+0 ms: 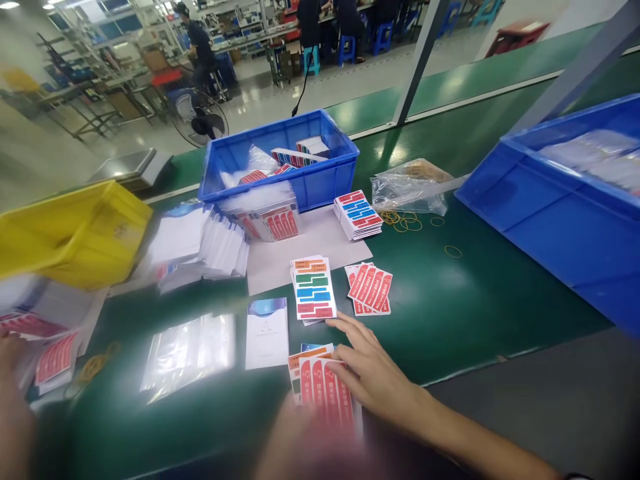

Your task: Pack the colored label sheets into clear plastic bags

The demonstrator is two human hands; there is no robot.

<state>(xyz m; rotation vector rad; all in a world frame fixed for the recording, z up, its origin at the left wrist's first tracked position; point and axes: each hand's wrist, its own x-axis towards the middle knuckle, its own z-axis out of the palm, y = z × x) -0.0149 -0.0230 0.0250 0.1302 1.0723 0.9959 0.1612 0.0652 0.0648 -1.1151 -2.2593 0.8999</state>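
Your right hand (373,373) lies open, fingers spread, on the red label sheets (325,393) at the green table's (450,307) near edge. Your left hand (13,400) (blurred at the frame's left) sits by more red sheets (55,360); its grip can't be told. Just beyond your fingertips lies a multicoloured sheet stack (313,288).

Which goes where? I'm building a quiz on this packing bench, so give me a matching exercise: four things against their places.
1 yellow bin
2 rubber bands
3 right hand
4 multicoloured sticker stack

a on red sticker sheets at the near edge
b far left
c beside a clear bag
d centre, just beyond the fingertips

Pairs: 1-b, 2-c, 3-a, 4-d
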